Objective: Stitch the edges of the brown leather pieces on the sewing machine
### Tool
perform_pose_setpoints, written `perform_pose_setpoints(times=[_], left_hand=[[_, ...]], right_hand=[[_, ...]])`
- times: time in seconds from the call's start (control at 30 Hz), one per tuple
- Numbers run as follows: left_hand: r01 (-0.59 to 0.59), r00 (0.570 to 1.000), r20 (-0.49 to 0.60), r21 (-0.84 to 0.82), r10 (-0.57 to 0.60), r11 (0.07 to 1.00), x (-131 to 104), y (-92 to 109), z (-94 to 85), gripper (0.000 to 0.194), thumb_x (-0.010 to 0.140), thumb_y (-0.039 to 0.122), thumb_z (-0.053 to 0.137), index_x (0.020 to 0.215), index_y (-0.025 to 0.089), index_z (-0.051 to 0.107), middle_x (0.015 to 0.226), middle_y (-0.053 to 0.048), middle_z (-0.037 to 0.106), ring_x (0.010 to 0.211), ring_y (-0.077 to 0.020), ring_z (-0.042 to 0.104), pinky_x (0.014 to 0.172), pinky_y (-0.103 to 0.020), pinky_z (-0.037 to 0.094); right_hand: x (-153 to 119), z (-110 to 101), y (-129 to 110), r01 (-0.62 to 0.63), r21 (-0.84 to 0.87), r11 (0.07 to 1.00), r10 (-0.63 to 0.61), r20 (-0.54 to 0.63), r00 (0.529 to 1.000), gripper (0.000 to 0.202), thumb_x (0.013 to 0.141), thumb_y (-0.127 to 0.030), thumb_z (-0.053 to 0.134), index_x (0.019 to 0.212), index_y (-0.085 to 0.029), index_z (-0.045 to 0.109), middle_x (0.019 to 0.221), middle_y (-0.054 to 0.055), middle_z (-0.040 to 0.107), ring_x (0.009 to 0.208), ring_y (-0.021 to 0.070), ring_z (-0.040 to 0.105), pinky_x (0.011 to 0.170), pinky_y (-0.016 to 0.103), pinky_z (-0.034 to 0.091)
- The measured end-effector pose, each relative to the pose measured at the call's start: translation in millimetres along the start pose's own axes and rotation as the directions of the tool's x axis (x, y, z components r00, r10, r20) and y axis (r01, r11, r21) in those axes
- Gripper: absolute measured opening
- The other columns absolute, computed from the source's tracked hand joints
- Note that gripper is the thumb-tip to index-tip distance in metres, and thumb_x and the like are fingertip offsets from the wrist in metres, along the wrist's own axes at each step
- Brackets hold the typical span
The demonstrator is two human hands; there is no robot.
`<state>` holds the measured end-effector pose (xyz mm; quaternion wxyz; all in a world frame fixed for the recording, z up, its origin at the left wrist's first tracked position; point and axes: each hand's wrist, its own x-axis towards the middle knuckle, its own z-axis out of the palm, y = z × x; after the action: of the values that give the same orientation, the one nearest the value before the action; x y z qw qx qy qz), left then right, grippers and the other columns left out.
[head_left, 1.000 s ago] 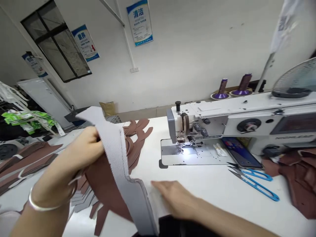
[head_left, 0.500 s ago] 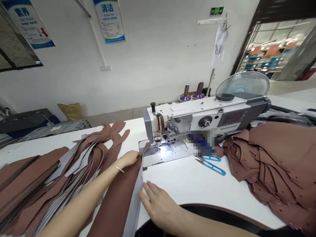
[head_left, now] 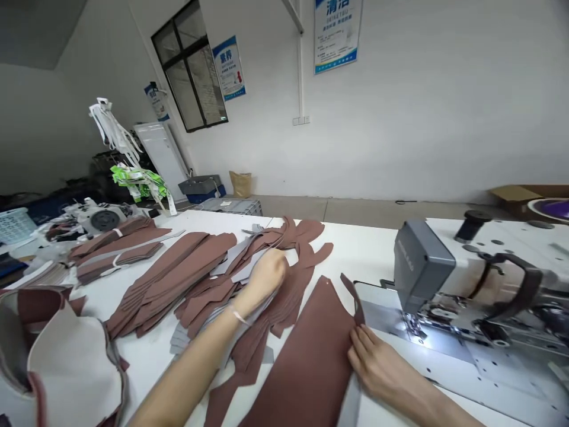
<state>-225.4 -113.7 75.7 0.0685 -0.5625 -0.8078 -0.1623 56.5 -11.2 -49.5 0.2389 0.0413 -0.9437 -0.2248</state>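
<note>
While left hand (head_left: 269, 270) extends over cut pieces (head_left: 293, 299), grip unclear | right hand (head_left: 376, 360) grasps brown panel (head_left: 311, 356)

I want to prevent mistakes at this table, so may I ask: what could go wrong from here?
The left hand is at overlapping brown strips, so several might come up together. The bracelet on that wrist could snag on them. The right hand touches one edge of the large brown piece, which might slip or fold near the sewing machine.
</note>
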Motion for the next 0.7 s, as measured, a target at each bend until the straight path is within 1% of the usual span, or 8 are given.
perform_pose_setpoints(times=[0.07,0.13,0.2,0.27,0.37,0.47,0.57,0.7], left_hand=[[0.210,0.970,-0.139,0.064,-0.200,0.976,-13,-62,-30.2,0.045,0.092,0.013,0.029,0.129,0.012,0.056,0.130,-0.017,0.059,0.123,-0.0256,0.052,0.107,-0.046,0.041],[0.389,0.912,-0.195,0.124,-0.362,0.913,-32,-121,-51.0,0.043,0.092,0.018,0.033,0.123,0.006,0.059,0.127,-0.023,0.058,0.124,-0.0326,0.051,0.107,-0.053,0.037],[0.482,0.875,-0.155,0.173,-0.459,0.859,-54,-168,-61.1,0.037,0.092,0.025,0.042,0.116,0.006,0.062,0.124,-0.024,0.061,0.121,-0.0337,0.054,0.105,-0.053,0.038],[0.510,0.859,-0.066,0.206,-0.508,0.835,-73,-200,-63.6,0.033,0.093,0.031,0.049,0.114,0.010,0.063,0.123,-0.018,0.064,0.117,-0.0280,0.058,0.104,-0.048,0.042],[0.510,0.844,0.052,0.233,-0.534,0.828,-85,-225,-64.3,0.034,0.095,0.040,0.050,0.116,0.015,0.062,0.125,-0.011,0.064,0.115,-0.0220,0.059,0.104,-0.045,0.043],[0.507,0.824,0.136,0.256,-0.550,0.823,-80,-236,-70.6,0.036,0.095,0.044,0.050,0.115,0.017,0.063,0.122,-0.009,0.064,0.112,-0.0222,0.061,0.102,-0.046,0.045],[0.488,0.813,0.196,0.282,-0.548,0.826,-73,-239,-79.1,0.036,0.094,0.044,0.052,0.116,0.017,0.062,0.121,-0.009,0.064,0.112,-0.0227,0.061,0.101,-0.047,0.045],[0.459,0.810,0.238,0.311,-0.535,0.832,-71,-231,-83.8,0.037,0.093,0.044,0.054,0.117,0.017,0.062,0.121,-0.009,0.064,0.112,-0.0230,0.060,0.101,-0.047,0.046]], right_hand=[[-11,-4,2,0.000,0.031,1.000,0.001,-0.035,0.999,0.020,0.075,-0.006,0.051,0.087,-0.009,0.067,0.102,0.023,0.068,0.092,0.0319,0.067,0.082,0.043,0.055],[-22,-2,3,-0.034,0.060,0.998,0.040,-0.104,0.994,0.028,0.078,-0.003,0.043,0.091,-0.011,0.066,0.105,0.020,0.068,0.095,0.0285,0.066,0.079,0.038,0.056],[-30,2,3,-0.059,0.083,0.995,0.072,-0.166,0.984,0.033,0.083,-0.001,0.037,0.092,-0.012,0.066,0.106,0.018,0.068,0.097,0.0265,0.066,0.080,0.035,0.056],[-33,7,3,-0.070,0.089,0.994,0.087,-0.203,0.975,0.035,0.086,-0.001,0.034,0.091,-0.012,0.067,0.106,0.016,0.069,0.098,0.0259,0.066,0.082,0.035,0.055],[-32,10,3,-0.107,0.079,0.991,0.123,-0.224,0.967,0.037,0.088,-0.001,0.033,0.092,-0.012,0.068,0.105,0.015,0.069,0.096,0.0253,0.067,0.079,0.033,0.057],[-31,11,2,-0.126,0.067,0.990,0.137,-0.200,0.970,0.040,0.088,0.000,0.034,0.107,-0.012,0.067,0.109,0.014,0.068,0.098,0.0242,0.067,0.077,0.031,0.059],[-34,12,0,-0.142,0.079,0.987,0.153,-0.163,0.975,0.045,0.087,0.001,0.034,0.116,-0.014,0.066,0.112,0.013,0.067,0.101,0.0238,0.067,0.078,0.031,0.060],[-38,16,-2,-0.181,0.095,0.979,0.191,-0.110,0.975,0.045,0.086,-0.001,0.037,0.116,-0.016,0.067,0.119,0.015,0.065,0.110,0.0279,0.063,0.081,0.036,0.061]])
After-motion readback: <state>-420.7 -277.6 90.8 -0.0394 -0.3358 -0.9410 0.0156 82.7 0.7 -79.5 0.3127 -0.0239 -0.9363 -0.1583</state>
